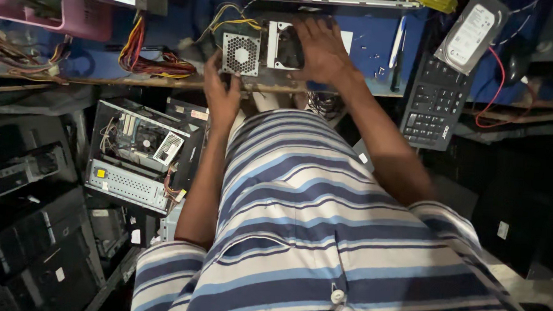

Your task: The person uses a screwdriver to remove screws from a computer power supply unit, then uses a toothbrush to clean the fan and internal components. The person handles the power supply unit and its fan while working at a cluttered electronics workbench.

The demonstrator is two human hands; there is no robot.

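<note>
- Looking straight down over a striped shirt (322, 238), and both hands are up at the blue workbench (368, 47), busy on a computer power supply unit (259, 52).
- The unit sits at the bench's near edge, its grey fan grille (240, 54) facing us, a bundle of yellow and black wires (233, 17) trailing off its far side.
- Left hand (220, 94) comes up from below: fingers curled round the lower left corner of the casing by the grille, a bracing grip as far as I can judge.
- Right hand (321, 52) lies flat and spread over the unit's right-hand part, palm down, covering it; whether anything small is pinched beneath, I cannot tell.
- My read: this is the steadying stage, casing held firm while it is inspected or opened. That is a judgement, nothing more.
- Any next move calls for the left hand to hold the box against the edge while the right works, and for care with that wire bundle.
- Round about: a black keypad (434, 100) and a bare hard drive (471, 33) to the right, a red-and-yellow cable tangle (153, 60) to the left.
- Down below the bench, an opened desktop case (140, 156) shows its board.
</note>
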